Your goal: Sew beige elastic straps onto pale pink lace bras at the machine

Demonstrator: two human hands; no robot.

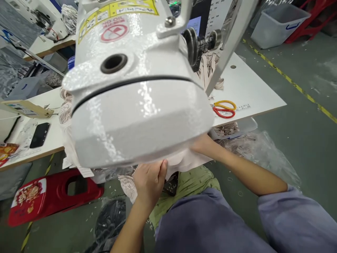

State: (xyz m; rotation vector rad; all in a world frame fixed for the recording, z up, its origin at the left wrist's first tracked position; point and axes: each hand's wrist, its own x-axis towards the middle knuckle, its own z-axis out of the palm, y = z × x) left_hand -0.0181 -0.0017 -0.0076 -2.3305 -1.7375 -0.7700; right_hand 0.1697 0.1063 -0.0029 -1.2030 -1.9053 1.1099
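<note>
- Our left hand (150,179) lies flat on the pale fabric (181,160) at the bench (250,88) edge, fingers (162,168) pressing it down, not clenched.
- Our right hand (200,144) reaches under the white sewing machine (137,91); its fingers are hidden, so we cannot tell their state.
- The fabric lies under the machine's head, between both hands.
- Red and yellow scissors (223,109) lie on the bench, a phone (39,135) far left.

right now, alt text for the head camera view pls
A person's left hand presses pale fabric at the front edge of a white sewing machine that fills the view; the right hand reaches under the machine, mostly hidden. Red and yellow scissors and a black phone lie on the white table.
</note>
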